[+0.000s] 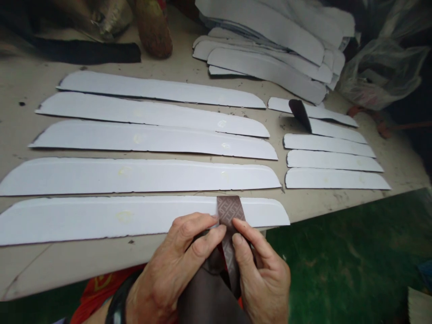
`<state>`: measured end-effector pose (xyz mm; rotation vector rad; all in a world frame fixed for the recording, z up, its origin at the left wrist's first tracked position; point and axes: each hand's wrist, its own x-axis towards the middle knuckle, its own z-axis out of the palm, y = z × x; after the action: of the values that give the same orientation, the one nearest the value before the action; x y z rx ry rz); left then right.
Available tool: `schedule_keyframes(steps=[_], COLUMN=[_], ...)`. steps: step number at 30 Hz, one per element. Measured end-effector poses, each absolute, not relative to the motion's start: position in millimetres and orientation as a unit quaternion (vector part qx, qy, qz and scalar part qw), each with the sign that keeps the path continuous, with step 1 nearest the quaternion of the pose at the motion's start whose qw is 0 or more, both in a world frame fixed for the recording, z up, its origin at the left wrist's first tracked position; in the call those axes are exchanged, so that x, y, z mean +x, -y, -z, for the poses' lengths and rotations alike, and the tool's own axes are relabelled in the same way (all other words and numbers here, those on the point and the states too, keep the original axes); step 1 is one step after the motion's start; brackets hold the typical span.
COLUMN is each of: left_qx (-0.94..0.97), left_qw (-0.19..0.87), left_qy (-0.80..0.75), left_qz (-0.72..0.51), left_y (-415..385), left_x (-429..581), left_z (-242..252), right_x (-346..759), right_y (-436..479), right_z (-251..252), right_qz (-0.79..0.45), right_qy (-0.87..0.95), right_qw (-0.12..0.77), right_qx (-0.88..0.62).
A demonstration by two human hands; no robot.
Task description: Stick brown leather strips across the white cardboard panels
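A narrow brown patterned strip (230, 215) lies with its end across the nearest long white piece (101, 219) at the table's front edge. My left hand (175, 265) pinches the strip from the left, thumb and forefinger pressed on it. From the right, my right hand (259, 270) pinches it too, the forefinger lying along its edge. More brown material (209, 297) hangs bunched below between my wrists.
Several long white pieces (141, 175) lie in rows on the beige table (84, 265). Shorter white pieces (332, 159) sit at the right, one with a dark tab (300, 114). A pile of white pieces (276, 40) and a plastic bag (381, 67) stand behind. Green floor (354, 261) shows at right.
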<state>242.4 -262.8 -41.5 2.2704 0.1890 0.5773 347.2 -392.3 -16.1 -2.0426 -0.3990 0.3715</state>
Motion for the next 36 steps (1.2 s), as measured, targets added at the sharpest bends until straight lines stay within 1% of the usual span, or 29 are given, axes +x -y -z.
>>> schedule_keyframes(steps=[5,8,10,15,20,27,36], left_qx=[0.911,0.918,0.92,0.922,0.924,0.926,0.941], left_qw=[0.348,0.329,0.328,0.329,0.331,0.336,0.31], left_qy=[-0.068,-0.06,-0.054,-0.049,-0.059,-0.056,-0.035], left_qz=[-0.212,-0.212,-0.21,-0.197,-0.184,-0.162,-0.135], left_y=[265.8,267.0,266.8,265.6,267.9,269.1,266.0], left_x=[247.4,249.4,249.7,249.7,249.7,249.9,249.7], left_z=[33.7,35.0,36.8,37.9,35.6,34.7,31.8], right_x=[350.9,347.8,346.5,349.4,348.8,347.7,348.3], right_y=[396.1,394.0,392.8,392.3,389.2,388.8,387.4], right_z=[17.6,18.0,18.5,19.6,18.0,18.0,18.1], right_qz=[-0.16,-0.141,-0.138,-0.144,-0.118,-0.13,-0.146], right_qy=[0.216,0.194,0.19,0.254,0.222,0.185,0.164], right_qw=[0.489,0.502,0.503,0.492,0.513,0.52,0.529], right_qx=[-0.83,-0.831,-0.832,-0.82,-0.82,-0.824,-0.82])
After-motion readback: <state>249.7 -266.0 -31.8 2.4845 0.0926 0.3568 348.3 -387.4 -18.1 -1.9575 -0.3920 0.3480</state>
